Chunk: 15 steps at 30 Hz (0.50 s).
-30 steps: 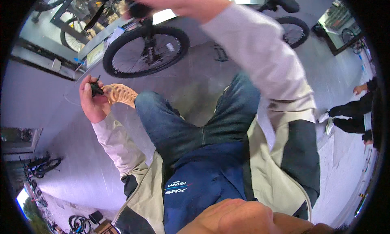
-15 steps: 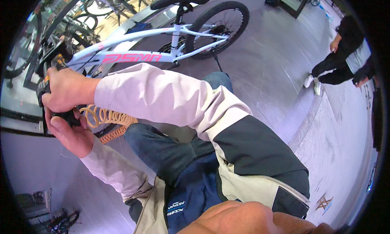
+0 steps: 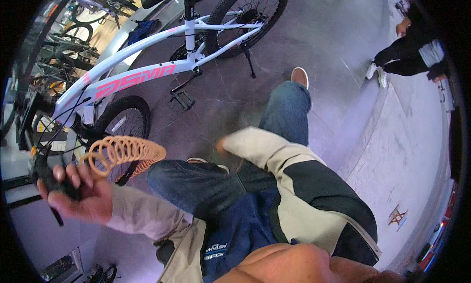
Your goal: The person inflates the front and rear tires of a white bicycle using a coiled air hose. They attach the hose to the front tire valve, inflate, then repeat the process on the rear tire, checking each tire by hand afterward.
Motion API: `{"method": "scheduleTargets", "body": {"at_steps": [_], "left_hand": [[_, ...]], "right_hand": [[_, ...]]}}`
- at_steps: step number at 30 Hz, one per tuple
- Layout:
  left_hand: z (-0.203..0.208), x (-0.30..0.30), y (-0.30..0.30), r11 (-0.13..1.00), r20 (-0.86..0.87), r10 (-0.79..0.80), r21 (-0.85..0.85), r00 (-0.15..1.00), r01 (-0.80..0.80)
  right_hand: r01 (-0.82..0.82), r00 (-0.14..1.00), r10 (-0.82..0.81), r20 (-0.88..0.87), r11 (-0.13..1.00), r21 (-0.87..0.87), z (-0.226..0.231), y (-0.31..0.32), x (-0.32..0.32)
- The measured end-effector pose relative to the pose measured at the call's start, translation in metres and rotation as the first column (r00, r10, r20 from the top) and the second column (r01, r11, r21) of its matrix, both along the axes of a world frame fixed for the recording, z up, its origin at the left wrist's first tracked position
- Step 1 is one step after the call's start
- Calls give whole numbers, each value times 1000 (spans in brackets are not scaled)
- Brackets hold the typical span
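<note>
At the far left, my left hand (image 3: 86,199) is closed around a black handlebar grip (image 3: 49,175), thumb below and fingers curled over the top. It belongs to a white bicycle (image 3: 142,79) with pink lettering, which stands across the upper left. Beside the fingers hangs an orange coiled hose (image 3: 125,153); where its end joins is hidden. My right hand (image 3: 222,145) is over my lap, away from the bicycle. Motion blurs it and the sleeve covers most of it, so its fingers cannot be made out.
The bicycle's front wheel (image 3: 125,121) and pedal (image 3: 181,100) are close to my bent knee. Its kickstand (image 3: 250,62) reaches the grey floor. Behind glass at upper left stand several other bicycles (image 3: 81,32). A person (image 3: 409,52) in dark clothes stands at upper right.
My right hand has left the handlebar and swung right to above my lap. My left hand still grips, slightly lower in view. The view has shifted, showing more of the front wheel.
</note>
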<state>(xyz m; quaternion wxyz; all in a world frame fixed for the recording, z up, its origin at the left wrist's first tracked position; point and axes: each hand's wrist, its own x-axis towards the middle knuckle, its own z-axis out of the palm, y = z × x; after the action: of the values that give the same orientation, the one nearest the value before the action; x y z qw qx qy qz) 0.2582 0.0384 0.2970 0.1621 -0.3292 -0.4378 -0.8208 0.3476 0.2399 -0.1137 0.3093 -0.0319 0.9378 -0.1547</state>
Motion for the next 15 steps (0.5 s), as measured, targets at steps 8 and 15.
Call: {"method": "scheduleTargets", "body": {"at_steps": [8, 15], "left_hand": [[9, 2, 0, 988, 82, 146, 28, 986, -149], [5, 21, 21, 994, 126, 97, 31, 987, -102]], "right_hand": [[25, 950, 11, 313, 994, -110, -93, 48, 80], [98, 896, -46, 443, 991, -94, -60, 169, 108]]}}
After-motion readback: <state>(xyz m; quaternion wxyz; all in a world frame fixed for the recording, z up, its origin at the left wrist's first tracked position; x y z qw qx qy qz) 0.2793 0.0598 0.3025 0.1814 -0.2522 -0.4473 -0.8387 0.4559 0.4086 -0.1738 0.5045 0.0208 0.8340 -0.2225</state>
